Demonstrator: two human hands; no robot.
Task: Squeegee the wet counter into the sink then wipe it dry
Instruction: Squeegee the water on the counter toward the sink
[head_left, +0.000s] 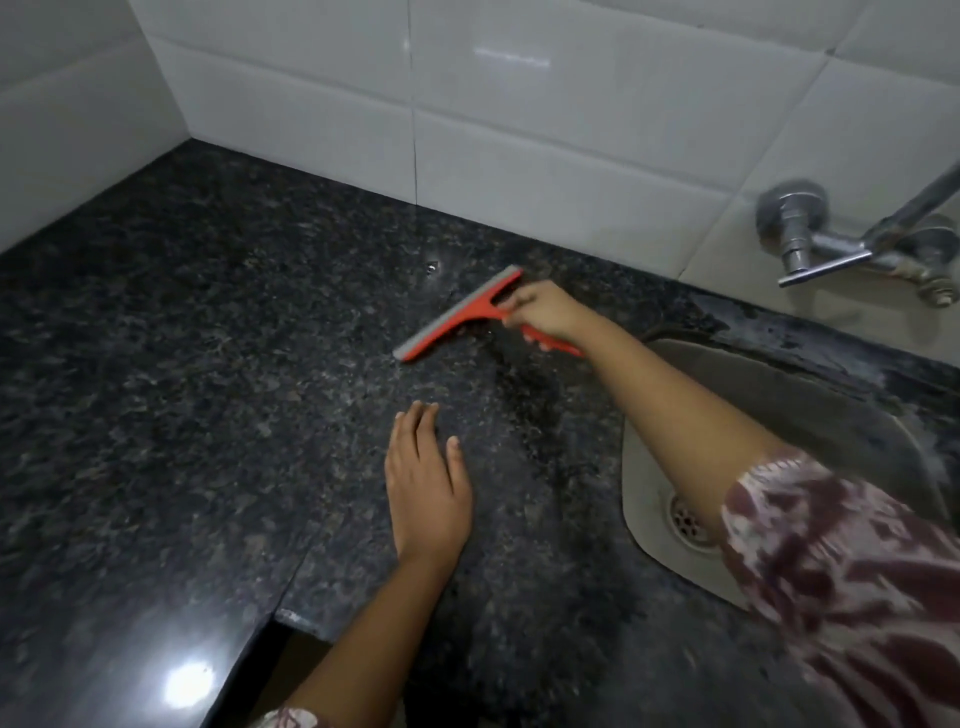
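A red squeegee (457, 317) with a grey rubber blade rests its blade on the dark speckled granite counter (208, 364), near the back wall. My right hand (545, 312) grips its red handle, arm reaching over the sink (779, 415). My left hand (426, 478) lies flat on the counter, fingers apart, nearer to me and below the squeegee. A wet streak darkens the counter between the squeegee and the sink's left rim.
The steel sink has a round drain (688, 522) at its near side. A chrome tap (852, 244) juts from the white tiled wall (519, 104) above it. The counter's front edge steps back at lower left (270, 618).
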